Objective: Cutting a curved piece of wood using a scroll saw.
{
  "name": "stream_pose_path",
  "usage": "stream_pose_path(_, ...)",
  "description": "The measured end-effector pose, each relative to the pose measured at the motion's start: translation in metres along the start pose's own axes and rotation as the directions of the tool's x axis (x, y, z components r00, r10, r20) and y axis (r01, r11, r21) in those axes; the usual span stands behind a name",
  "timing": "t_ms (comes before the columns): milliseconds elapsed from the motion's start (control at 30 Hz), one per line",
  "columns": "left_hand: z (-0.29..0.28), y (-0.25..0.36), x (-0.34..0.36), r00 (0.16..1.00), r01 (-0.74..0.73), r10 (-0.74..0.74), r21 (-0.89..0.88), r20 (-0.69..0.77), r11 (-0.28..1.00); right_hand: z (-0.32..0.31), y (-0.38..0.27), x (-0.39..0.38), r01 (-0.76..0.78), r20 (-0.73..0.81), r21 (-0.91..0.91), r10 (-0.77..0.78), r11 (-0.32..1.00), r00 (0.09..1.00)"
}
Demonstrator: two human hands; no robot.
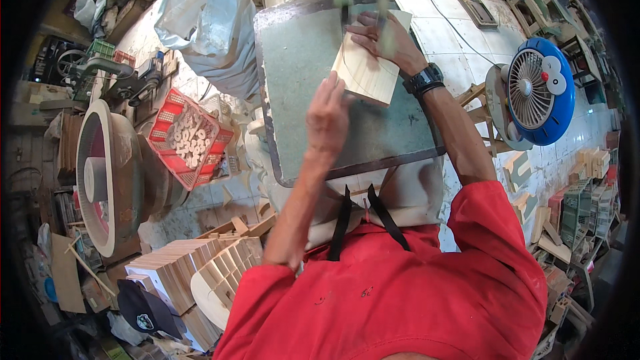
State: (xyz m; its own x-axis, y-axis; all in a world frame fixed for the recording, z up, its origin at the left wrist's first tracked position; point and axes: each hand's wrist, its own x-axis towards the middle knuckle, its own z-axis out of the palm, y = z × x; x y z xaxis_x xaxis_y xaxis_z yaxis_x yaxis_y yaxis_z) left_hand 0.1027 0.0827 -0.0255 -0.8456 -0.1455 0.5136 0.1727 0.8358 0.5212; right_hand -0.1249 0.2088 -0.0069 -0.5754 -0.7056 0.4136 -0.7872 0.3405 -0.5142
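Note:
A pale, flat wooden board (359,77) with faint curved lines lies at an angle on the greenish machine table (299,127), near a dark upright fitting at the back, partly blurred. My right hand (393,43) grips the board from the upper right, its fingers bent over the top face beside that fitting. My left hand (327,113), slightly blurred, holds the board's lower-left edge with fingers together; its thumb is unclear. A dark watch is on my right wrist.
A blue fan (557,110) stands at right. At left are a red crate (163,120) of small pale pieces, a round-rimmed machine (100,227) and a plastic sack (193,20). Stacked wood (170,260) sits lower left. A cable crosses the tiled floor behind.

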Motion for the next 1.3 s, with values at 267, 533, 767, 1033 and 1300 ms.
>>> stream_pose_path(267,0.037,0.064,-0.004,0.946,0.308,-0.3,0.057,-0.125,0.95,-0.006,-0.009,0.002,0.076,0.052,-0.262,-0.064,0.962,0.997)
stream_pose_path(533,0.043,0.059,0.001,0.948,0.286,-0.267,0.096,-0.172,0.953,-0.005,-0.004,0.0,-0.01,0.043,-0.128,0.015,0.992,0.999)
stream_pose_path(767,0.041,0.054,-0.001,0.94,0.316,-0.3,0.085,-0.163,0.945,-0.004,-0.01,0.001,0.078,0.005,-0.271,-0.08,0.959,0.997)
stream_pose_path(1033,0.042,0.052,0.001,0.951,0.27,-0.253,0.08,-0.177,0.959,-0.002,-0.002,0.0,0.094,-0.047,-0.268,-0.111,0.959,0.993)
stream_pose_path(1300,0.043,0.05,0.002,0.952,0.267,-0.255,0.052,-0.168,0.962,-0.002,-0.001,0.001,0.036,-0.028,-0.179,-0.041,0.983,0.999)
